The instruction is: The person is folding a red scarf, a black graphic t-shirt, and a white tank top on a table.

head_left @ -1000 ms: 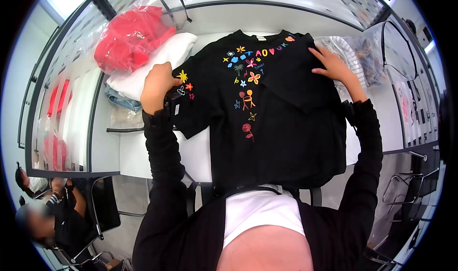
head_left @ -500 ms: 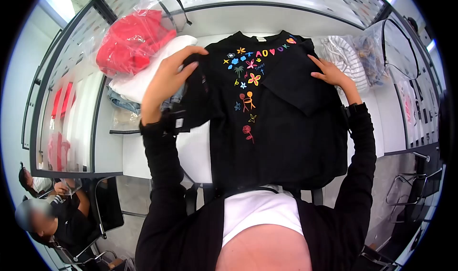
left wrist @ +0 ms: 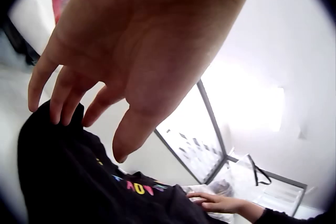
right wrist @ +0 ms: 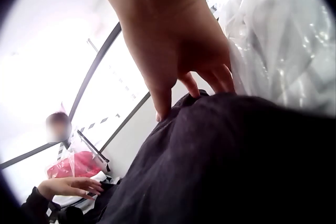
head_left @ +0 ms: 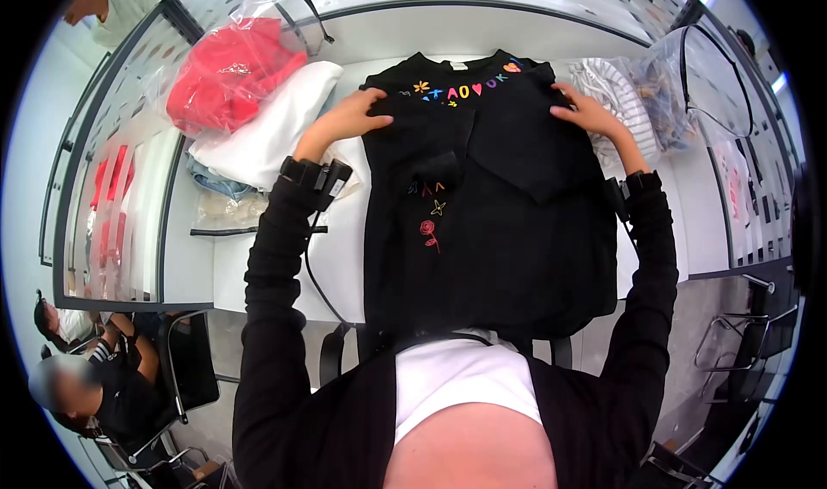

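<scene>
A black T-shirt point(head_left: 491, 256) lies front up on the white table point(head_left: 332, 269), its collar at the far side. Both sleeves are folded inward across the chest. Colorful letters and flowers run along the neckline, and a red rose drawing shows lower down; the folded left sleeve covers part of the prints between. My left hand point(head_left: 346, 117) rests at the shirt's left shoulder edge, fingers spread and fairly straight, fingertips on the cloth in the left wrist view. At the opposite shoulder fold, my right hand point(head_left: 594, 115) touches the fabric with extended fingers.
Left of the shirt lie a red garment in clear plastic point(head_left: 237, 75), a white folded garment point(head_left: 267, 136) and denim point(head_left: 211, 179). A bagged striped garment point(head_left: 603, 88) sits close to the right hand. Glass-like partitions point(head_left: 129, 222) enclose the table. Other people point(head_left: 112, 377) are beyond it.
My left hand has folded the left sleeve inward over the chest, let go of it, and come to the left shoulder edge. The right hand has stayed at the right shoulder.
</scene>
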A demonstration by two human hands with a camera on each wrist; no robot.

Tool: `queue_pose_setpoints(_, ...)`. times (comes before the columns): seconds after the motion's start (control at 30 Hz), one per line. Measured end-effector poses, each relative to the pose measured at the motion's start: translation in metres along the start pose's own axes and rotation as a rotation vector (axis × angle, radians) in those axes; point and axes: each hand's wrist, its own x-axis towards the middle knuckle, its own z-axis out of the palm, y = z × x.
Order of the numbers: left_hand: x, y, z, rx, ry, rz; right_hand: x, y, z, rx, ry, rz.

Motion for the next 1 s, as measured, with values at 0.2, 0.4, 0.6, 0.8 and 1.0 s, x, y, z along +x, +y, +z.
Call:
queue_pose_setpoints(0.2,0.026,-0.031,0.004,0.212,0.235,-0.353,0.056,0.010,-0.016,0.281,0.132,0.208)
queue_pose_setpoints(0.4,0.080,-0.075,0.001,-0.348,0.016,-0.518,0.095,0.019,-0.011,0.244,0.071,0.258)
queue_pose_setpoints(0.6,0.086,-0.065,-0.031,-0.476,0.174,-0.132,0.109,0.015,-0.047,0.092,0.034,-0.013)
queue_pose_setpoints(0.8,0.078,-0.001,-0.099,0.206,0.673,-0.065,0.115,-0.009,-0.098,-0.385,0.780,-0.220)
queue_pose_setpoints(1.0,0.032,0.063,-0.139,0.285,1.069,0.303,0.050,-0.087,-0.151,-0.258,1.021,-0.379)
